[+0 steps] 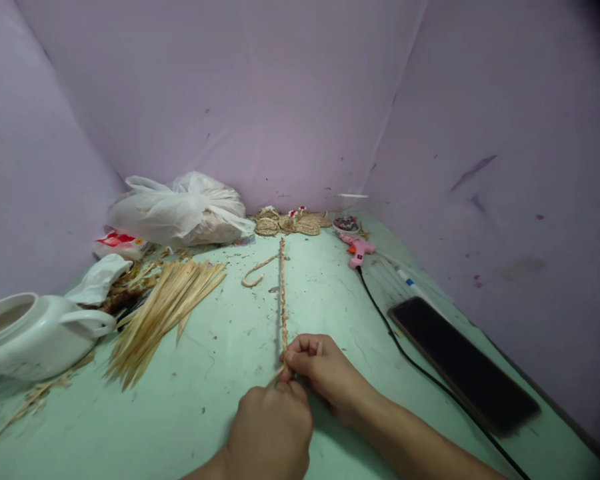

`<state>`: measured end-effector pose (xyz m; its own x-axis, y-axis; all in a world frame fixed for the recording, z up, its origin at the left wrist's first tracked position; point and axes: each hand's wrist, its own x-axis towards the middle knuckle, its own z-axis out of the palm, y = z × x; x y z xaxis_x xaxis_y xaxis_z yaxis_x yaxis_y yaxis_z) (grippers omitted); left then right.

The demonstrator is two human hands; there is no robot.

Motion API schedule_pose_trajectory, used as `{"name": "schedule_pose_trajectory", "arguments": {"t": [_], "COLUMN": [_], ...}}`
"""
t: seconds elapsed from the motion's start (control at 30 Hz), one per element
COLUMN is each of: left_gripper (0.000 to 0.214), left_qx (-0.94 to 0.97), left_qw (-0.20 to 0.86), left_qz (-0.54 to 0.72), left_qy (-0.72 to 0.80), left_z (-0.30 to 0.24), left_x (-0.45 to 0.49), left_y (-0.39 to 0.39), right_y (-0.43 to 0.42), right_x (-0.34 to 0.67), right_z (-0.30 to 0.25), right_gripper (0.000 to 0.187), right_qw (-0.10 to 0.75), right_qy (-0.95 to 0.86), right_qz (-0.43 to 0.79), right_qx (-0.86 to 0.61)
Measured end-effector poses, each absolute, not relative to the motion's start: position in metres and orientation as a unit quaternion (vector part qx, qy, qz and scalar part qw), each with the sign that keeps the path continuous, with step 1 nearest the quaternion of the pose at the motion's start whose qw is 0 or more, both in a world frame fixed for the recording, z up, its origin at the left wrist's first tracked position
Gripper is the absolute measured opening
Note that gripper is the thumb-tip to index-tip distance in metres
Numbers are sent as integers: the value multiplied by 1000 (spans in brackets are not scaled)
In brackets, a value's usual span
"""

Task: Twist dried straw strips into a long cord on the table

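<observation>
A thin braid of dried straw (pixel 283 293) runs straight away from me across the pale green tabletop, with a curled end lying to its left at the far side. My right hand (pixel 320 363) pinches the near end of the braid between thumb and fingers. Just below it, my left hand (pixel 273 427) is closed at the same end, its fingertips mostly hidden behind its back. A short strand of straw pokes out to the left between the two hands. To the left lies a fanned bundle of flat straw strips (pixel 165 313).
Left stands a white ceramic pot (pixel 45 340) with a handle. Behind are a white plastic bag (pixel 180 210), finished braided straw pieces (pixel 300 223) and a small dish (pixel 347 225). On the right lie a pink glue gun (pixel 359 250), its black cable (pixel 415 360) and a dark phone (pixel 460 360).
</observation>
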<state>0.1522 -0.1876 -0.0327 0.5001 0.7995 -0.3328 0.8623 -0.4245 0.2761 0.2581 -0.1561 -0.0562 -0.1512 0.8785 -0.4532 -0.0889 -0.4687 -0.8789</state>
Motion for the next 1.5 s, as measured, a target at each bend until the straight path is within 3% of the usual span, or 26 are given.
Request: {"name": "schedule_pose_trajectory", "arguments": {"t": [0.1,0.17,0.23,0.37,0.43,0.57,0.73,0.9,1.13,1.27,1.33,1.4,1.5], "left_gripper": [24,30,23,32,23,16,16,22,20,23,23,21,16], "left_qx": [831,779,676,499,494,605,725,700,551,595,621,630,631], "left_qw": [254,307,374,652,692,598,365,417,609,563,532,539,573], "left_qz": [-31,109,207,123,93,68,93,111,174,183,184,178,160], "left_qy": [494,536,601,558,518,522,576,569,543,543,546,529,498], "left_z": [-22,-12,-6,-17,-25,-35,-41,-45,-50,-48,-49,-48,-44], "left_x": [147,139,133,131,133,133,135,139,141,140,140,139,135], "left_y": [-176,-161,-147,-132,-130,-128,-132,-139,-142,-145,-145,-144,-141], "right_y": [-155,-154,-153,-151,-150,-149,-159,-174,-186,-187,-183,-175,-161], "right_x": [259,261,263,266,268,273,275,272,266,270,276,283,289], "right_z": [-53,-50,-48,-49,-52,-55,-52,-42,-43,-40,-35,-31,-29], "right_gripper": [11,12,13,15,13,7,8,11,16,19,12,12,21], "right_qw": [352,350,345,342,334,288,217,136,87,110,124,164,298], "right_qy": [-375,-385,-393,-404,-421,-519,-719,-776,-834,-861,-860,-821,-660], "right_qz": [661,658,661,681,686,637,331,176,152,146,200,292,409], "right_qx": [-546,-544,-537,-506,-491,-493,-571,-591,-523,-475,-452,-463,-556]}}
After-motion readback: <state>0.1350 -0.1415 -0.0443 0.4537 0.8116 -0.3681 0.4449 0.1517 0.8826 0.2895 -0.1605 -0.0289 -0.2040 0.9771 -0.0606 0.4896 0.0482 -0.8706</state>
